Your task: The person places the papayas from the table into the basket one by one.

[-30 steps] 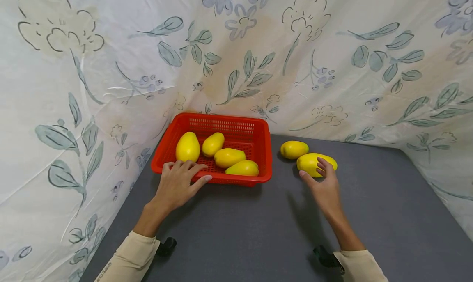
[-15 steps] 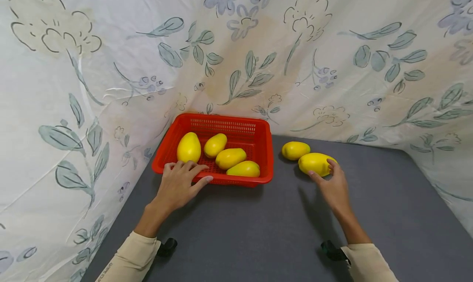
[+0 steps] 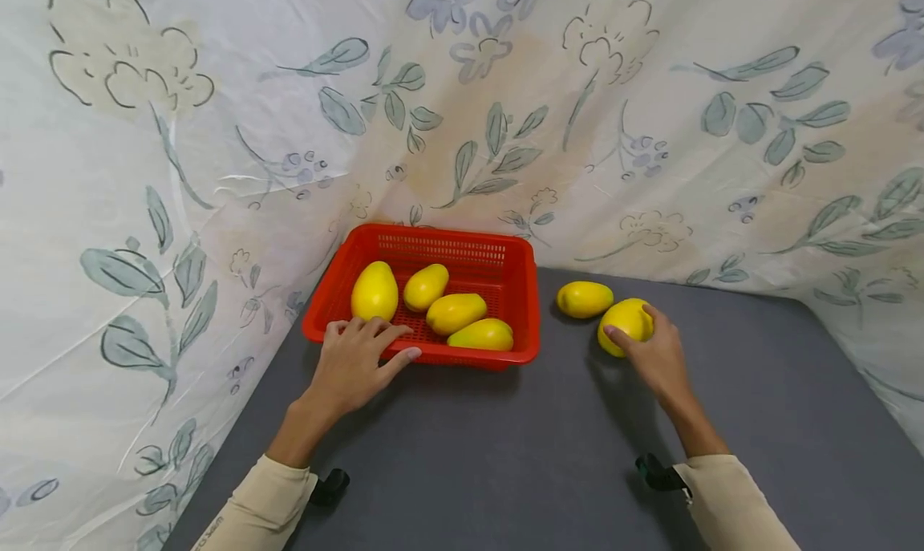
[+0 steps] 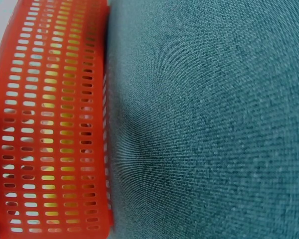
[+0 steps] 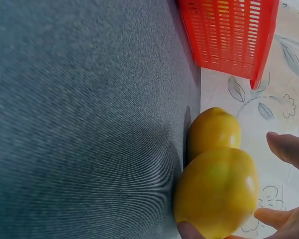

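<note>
Grey tabletop (image 3: pixel 505 455), near the back edge: right hand (image 3: pixel 660 358) pinches the larger fruit (image 3: pixel 624 326) beside the smaller fruit (image 3: pixel 583 300). Left hand (image 3: pixel 354 366), fingers spread, rests on the front of the red basket (image 3: pixel 505 357). Recommended: even pressure, thumb opposing fingers.

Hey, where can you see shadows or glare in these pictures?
Head view: a soft shadow beside the right hand, on the table; left wrist view: the table darkens alongside the basket; right wrist view: small glare spots on the nearer fruit and farther fruit.
</note>
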### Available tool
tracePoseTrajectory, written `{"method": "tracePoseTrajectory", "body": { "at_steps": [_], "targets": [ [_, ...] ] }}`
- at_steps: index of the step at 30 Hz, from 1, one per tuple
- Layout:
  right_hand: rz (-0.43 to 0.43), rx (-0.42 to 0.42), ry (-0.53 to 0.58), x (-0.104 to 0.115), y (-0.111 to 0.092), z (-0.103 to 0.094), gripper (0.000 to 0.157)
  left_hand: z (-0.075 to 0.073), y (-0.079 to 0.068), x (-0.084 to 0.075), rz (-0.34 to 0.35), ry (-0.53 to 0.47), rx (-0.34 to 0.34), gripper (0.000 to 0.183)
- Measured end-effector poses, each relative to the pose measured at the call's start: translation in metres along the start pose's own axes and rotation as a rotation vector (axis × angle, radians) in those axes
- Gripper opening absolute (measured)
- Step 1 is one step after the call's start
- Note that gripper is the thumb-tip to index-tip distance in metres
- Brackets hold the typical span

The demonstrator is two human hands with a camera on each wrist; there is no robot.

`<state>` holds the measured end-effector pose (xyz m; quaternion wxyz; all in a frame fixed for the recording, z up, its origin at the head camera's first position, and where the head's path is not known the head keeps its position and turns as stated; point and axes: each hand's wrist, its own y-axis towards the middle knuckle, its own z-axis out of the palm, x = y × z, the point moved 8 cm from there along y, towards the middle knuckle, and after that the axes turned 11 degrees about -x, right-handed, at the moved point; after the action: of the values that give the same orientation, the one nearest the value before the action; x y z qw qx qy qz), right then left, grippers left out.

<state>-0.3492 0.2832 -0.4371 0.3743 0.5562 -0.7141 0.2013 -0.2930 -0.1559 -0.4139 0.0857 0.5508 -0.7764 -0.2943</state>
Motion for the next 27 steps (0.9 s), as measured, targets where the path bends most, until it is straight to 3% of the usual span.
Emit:
{"method": "tracePoseTrajectory", "body": {
  "at_steps": [12,27],
  "targets": [
    [0.018,-0.034,-0.062,-0.008,0.009,0.008,0.091,0.001,-0.002,0.000,-0.011,0.009,0.013,0.051],
    [0.011,-0.077,-0.012,-0.012,-0.008,0.002,0.088,-0.002,-0.004,0.002,0.001,0.006,0.007,0.050]
  ]
}}
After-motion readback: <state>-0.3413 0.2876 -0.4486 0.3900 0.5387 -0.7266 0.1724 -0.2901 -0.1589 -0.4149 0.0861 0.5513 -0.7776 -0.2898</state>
